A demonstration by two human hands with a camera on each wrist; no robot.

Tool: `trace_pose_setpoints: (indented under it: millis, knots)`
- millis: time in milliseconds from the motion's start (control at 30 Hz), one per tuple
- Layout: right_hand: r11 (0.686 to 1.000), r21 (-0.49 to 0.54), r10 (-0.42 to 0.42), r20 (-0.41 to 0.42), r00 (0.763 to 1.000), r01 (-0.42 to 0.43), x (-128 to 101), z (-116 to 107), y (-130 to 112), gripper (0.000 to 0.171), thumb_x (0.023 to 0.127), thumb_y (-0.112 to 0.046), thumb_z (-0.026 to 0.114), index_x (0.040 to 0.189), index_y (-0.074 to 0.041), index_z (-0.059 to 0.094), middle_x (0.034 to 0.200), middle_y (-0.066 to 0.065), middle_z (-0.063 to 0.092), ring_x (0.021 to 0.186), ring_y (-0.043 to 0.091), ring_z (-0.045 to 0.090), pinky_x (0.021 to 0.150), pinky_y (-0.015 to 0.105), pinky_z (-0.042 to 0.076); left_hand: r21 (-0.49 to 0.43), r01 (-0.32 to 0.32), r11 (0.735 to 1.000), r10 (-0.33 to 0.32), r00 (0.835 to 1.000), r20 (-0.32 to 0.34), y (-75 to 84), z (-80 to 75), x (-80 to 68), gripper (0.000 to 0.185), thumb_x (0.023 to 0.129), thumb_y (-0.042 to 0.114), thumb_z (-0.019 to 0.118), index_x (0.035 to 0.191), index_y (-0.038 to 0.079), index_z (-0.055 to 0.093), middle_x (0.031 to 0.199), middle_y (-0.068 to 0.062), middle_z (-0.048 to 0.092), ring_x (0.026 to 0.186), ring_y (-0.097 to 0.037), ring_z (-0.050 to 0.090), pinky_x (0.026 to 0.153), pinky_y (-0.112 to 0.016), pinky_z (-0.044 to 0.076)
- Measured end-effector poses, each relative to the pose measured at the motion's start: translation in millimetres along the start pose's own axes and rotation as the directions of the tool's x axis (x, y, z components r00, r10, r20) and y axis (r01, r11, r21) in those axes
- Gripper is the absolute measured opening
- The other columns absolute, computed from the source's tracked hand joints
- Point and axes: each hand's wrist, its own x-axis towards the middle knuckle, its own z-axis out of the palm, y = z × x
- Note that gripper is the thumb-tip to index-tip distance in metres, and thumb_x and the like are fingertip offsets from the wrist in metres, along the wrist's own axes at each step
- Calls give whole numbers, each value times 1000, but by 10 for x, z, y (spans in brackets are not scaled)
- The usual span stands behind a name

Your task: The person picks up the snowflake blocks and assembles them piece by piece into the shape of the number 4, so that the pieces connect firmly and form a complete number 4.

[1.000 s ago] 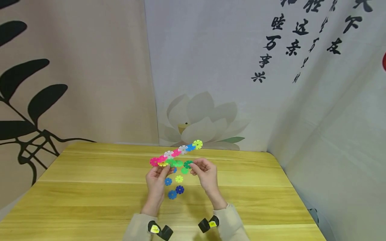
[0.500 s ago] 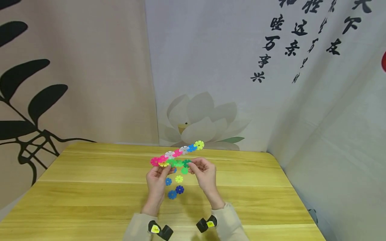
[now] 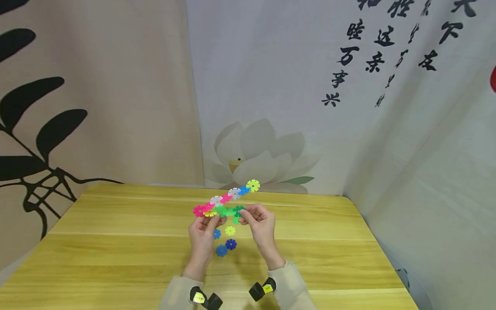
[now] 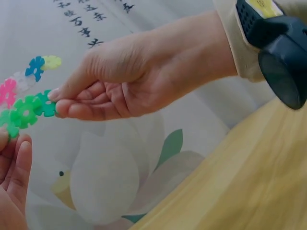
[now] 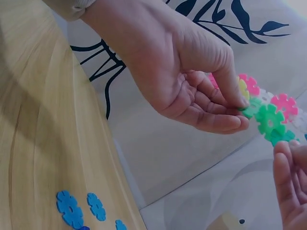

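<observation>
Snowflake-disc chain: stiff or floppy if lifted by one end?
The chain probably flexes at its slot joints; it already forks and bends between the left hand and right hand. It looks light: thin plastic discs, held by fingertip pinches alone. Joints may pop apart under a sideways push.

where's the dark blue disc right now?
In the head view the dark blue disc lies on the wooden table, below and between the two hands, right beside a lighter blue disc and just under a yellow-green disc.

Smooth plastic snowflake discs (image 3: 226,202) above a matt wooden table (image 3: 116,241); printed cloth backdrop (image 3: 271,86).
</observation>
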Motion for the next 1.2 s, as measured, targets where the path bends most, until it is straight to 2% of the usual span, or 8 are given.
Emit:
trace_pose_setpoints:
  millis: [200, 300, 400, 533, 600, 800, 1033, 1200]
  knots:
    - [994, -24, 104, -53, 993, -105, 51, -62, 167, 23, 93, -5, 56, 96, 17, 61, 80, 30, 63, 61, 13, 64, 57, 26, 58, -41, 46, 998, -47, 998, -32, -10, -44, 21, 19, 86, -12, 56, 83, 6, 63, 71, 1, 68, 65, -9, 67, 66, -22, 57]
    - [976, -101, 184, -72, 980, -191, 91, -104, 355, 23, 92, -6, 58, 97, 16, 62, 86, 32, 63, 66, 23, 66, 60, 31, 58, -64, 53, 997, -57, 997, -52, 6, -84, 43, 19, 87, -11, 56, 81, 6, 63, 71, 0, 68, 65, -9, 67, 67, -21, 57]
    - [931, -248, 258, -75, 963, -268, 124, -135, 570, 15, 89, -3, 63, 95, 11, 66, 86, 25, 66, 71, 29, 65, 61, 32, 58, -68, 48, 997, -52, 997, -52, 25, -113, 61, 18, 87, -10, 56, 81, 6, 63, 71, 0, 68, 66, -9, 67, 67, -21, 57]
    - [845, -472, 267, -33, 963, -250, 160, -146, 798, 10, 85, 2, 65, 93, 6, 69, 86, 18, 68, 74, 28, 64, 60, 27, 56, -63, 48, 997, -52, 997, -51, 39, -136, 75, 19, 87, -11, 56, 83, 6, 64, 71, 0, 68, 66, -9, 67, 67, -22, 57]
    - [808, -533, 290, -11, 957, -251, 177, -137, 877, 12, 83, 3, 66, 94, 6, 69, 89, 16, 69, 77, 26, 64, 62, 24, 55, -64, 51, 997, -54, 997, -52, 46, -146, 80, 19, 87, -11, 56, 84, 6, 64, 72, 0, 68, 66, -9, 67, 67, -22, 57]
    - [755, -558, 421, 9, 907, -345, 204, -116, 1011, 21, 81, 4, 67, 101, 8, 66, 96, 18, 67, 83, 23, 62, 71, 27, 56, -65, 56, 996, -60, 997, -51, 52, -166, 84, 18, 88, -10, 56, 83, 6, 64, 72, 0, 68, 66, -10, 67, 67, -22, 57]
    - [695, -636, 466, 43, 884, -335, 225, -94, 1009, 25, 77, -1, 72, 99, 7, 66, 95, 15, 66, 85, 24, 60, 75, 35, 54, -74, 47, 996, -51, 997, -61, 56, -164, 94, 20, 87, -11, 55, 83, 7, 65, 72, 0, 68, 66, -9, 67, 66, -22, 57]
    - [632, -698, 508, 43, 860, -338, 267, -66, 964, 26, 72, 0, 76, 95, 4, 65, 92, 12, 64, 84, 23, 59, 76, 36, 54, -69, 40, 997, -44, 997, -61, 52, -166, 100, 19, 87, -10, 56, 84, 6, 65, 72, 0, 68, 66, -9, 67, 66, -22, 57]
